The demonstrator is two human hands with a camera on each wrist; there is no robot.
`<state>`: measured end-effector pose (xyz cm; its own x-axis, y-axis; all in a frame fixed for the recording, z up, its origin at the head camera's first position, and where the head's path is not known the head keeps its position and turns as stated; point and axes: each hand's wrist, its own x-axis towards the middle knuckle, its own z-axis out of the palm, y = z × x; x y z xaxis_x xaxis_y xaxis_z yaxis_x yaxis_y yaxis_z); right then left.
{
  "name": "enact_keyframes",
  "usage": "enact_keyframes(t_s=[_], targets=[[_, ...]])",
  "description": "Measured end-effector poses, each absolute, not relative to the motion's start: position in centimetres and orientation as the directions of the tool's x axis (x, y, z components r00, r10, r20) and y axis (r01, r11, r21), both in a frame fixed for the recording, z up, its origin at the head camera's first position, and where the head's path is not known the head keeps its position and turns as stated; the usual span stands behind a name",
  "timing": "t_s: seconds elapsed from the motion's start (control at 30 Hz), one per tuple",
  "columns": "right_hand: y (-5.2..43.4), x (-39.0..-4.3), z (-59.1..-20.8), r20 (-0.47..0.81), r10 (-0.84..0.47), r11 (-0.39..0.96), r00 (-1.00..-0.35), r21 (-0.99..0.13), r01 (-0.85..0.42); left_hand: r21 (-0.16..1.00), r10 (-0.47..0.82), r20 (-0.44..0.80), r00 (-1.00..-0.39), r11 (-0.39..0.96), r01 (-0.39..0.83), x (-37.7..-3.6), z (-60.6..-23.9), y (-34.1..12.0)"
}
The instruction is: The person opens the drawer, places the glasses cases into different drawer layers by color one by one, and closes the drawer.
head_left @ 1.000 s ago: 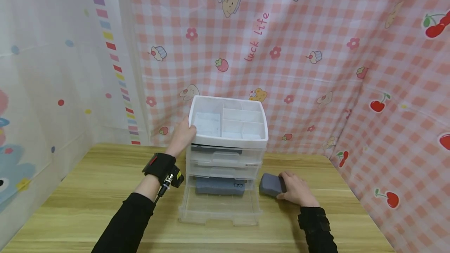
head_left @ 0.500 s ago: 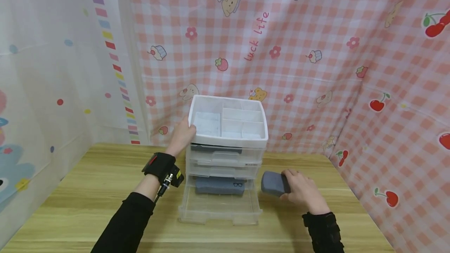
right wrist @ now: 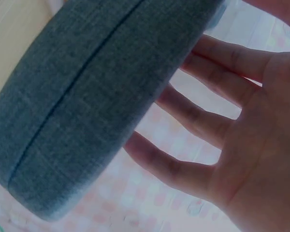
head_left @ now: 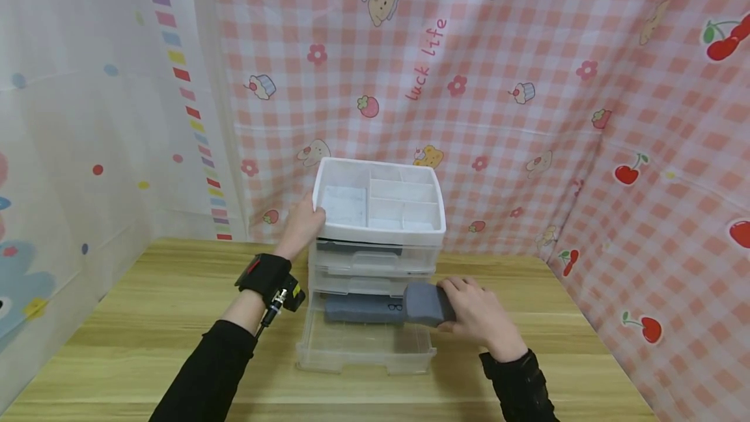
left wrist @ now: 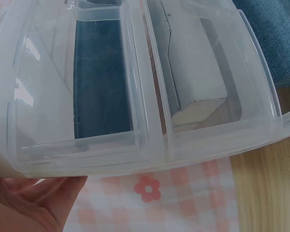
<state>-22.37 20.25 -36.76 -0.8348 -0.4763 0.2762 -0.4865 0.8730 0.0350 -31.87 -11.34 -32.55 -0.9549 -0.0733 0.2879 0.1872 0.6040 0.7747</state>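
My left hand (head_left: pixel 301 223) holds the upper left edge of a white drawer organizer (head_left: pixel 381 238), thumb over its rim. At the right, my right hand (head_left: pixel 477 311) grips a grey-blue fabric case (head_left: pixel 424 305) by its right end. This case is over the right side of the pulled-out clear bottom drawer (head_left: pixel 363 363). Inside that drawer, toward the back, lies a similar grey-blue glasses case (head_left: pixel 354 311) with a small glasses print; the held case overlaps its right end in the head view. In the right wrist view a dark seam runs along the held fabric case (right wrist: pixel 82 92).
Two closed clear drawers sit above the open one; a dark flat item (left wrist: pixel 101 77) and a white box (left wrist: pixel 198 63) show inside them. The organizer's divided top tray (head_left: pixel 346 204) faces up. Wooden table (head_left: pixel 193 318) below, with patterned cloth walls (head_left: pixel 527 148) behind and beside.
My right hand has lifted the fabric case off the table and carried it left, from beside the organizer to over the open drawer. The left hand has stayed on the organizer.
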Motion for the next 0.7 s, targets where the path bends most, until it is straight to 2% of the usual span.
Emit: enact_keyframes(t_s=[0.2,0.6,0.7], targets=[[16.7,-22.6,-37.2,0.246,-0.549,0.833,-0.799,0.075,-0.549,0.787,-0.076,0.281,-0.957,0.588,0.185,-31.8,-32.5,-11.3],[11.0,-22.3,-38.8,0.231,-0.679,0.731,-0.697,0.301,-0.612,0.784,-0.081,0.293,-0.953,0.590,0.192,-32.0,-32.8,-11.3],[10.1,-22.2,-39.3,0.209,-0.694,0.714,-0.689,0.326,-0.620,0.790,-0.083,0.288,-0.954,0.583,0.188,-32.0,-32.7,-11.3]])
